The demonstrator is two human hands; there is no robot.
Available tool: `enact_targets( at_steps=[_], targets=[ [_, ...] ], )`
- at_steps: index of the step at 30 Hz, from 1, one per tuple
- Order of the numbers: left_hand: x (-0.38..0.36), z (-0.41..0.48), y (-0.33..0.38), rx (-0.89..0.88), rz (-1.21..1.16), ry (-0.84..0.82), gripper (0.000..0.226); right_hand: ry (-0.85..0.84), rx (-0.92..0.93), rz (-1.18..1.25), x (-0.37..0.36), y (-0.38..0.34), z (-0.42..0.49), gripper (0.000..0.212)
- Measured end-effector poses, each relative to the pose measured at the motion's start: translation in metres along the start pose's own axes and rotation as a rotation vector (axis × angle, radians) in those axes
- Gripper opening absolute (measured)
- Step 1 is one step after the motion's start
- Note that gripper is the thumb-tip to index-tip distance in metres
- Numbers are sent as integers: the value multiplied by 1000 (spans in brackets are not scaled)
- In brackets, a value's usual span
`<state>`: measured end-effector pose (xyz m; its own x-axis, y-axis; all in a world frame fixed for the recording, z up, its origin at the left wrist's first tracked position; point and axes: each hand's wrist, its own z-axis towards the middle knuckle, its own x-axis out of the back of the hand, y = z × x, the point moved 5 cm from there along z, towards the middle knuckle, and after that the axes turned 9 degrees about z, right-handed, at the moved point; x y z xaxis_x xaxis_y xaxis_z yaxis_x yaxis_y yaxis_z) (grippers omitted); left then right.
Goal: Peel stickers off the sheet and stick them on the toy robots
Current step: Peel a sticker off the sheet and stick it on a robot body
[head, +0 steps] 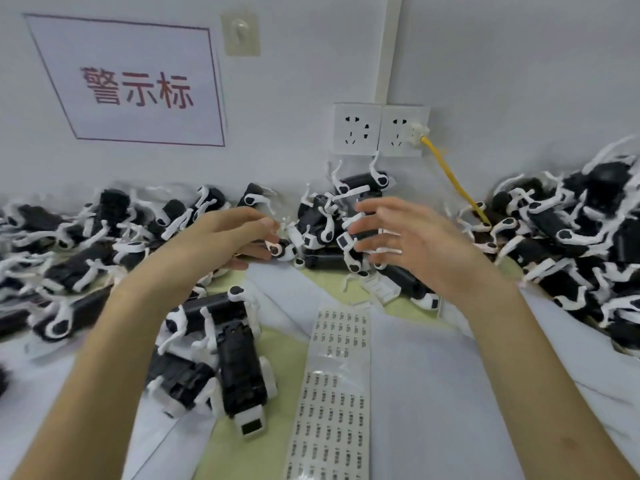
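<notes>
Reaching over robots [363, 180]: left hand [235, 237] and right hand [401, 233] spread, empty. Robots likely light, stiff; thin limbs fragile, so grip black body. Sheet [332, 403] flimsy; peel from corner.

A white sign [138, 84] with a thin red border, fixed to the wall [502, 71], carries three large red characters: 警示标. The sticker sheet [332, 393] on the table bears rows of small dark printed labels, but their print is too small and blurred to read.
</notes>
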<state>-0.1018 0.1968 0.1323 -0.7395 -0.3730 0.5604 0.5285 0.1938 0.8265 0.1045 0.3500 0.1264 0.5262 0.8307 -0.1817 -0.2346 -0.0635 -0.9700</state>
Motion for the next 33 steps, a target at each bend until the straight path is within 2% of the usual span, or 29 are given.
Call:
enact_targets(
  at_steps=[5, 7, 9, 11, 14, 18, 23, 25, 29, 30, 33],
  targets=[
    [1, -6, 4, 27, 21, 20, 28, -193, -29, -486, -73, 32, 3, 17],
    [0, -7, 5, 37, 27, 22, 29, -316, -87, -674, -94, 53, 1, 29],
    [0, -8, 6, 43, 34, 17, 29, -515, -186, -828, -110, 78, -5, 41],
    [1, -10, 7, 43, 41, 14, 28, -591, -199, -896, -117, 93, -9, 33],
    [2, -11, 8, 18, 55, 14, 26, -457, -130, -821, -116, 94, -4, 9],
    [1, -12, 12, -91, 42, -25, 22, -246, 40, -718, -99, 69, 6, 13],
    [-2, -14, 15, -251, -46, -143, 37, -101, 177, -316, -66, 33, 8, 11],
    [-6, -14, 15, -284, -63, -210, 45, -82, 184, -144, -58, 27, 8, 12],
    [-12, -13, 17, -302, -158, -291, 84, 20, 114, 158, -47, 26, 12, 14],
    [-12, -14, 18, -312, -142, -301, 83, 46, 96, 208, -45, 26, 13, 14],
    [-20, -18, 20, -337, 12, -388, 59, 52, 13, 321, -45, 29, 12, 26]
  ],
)
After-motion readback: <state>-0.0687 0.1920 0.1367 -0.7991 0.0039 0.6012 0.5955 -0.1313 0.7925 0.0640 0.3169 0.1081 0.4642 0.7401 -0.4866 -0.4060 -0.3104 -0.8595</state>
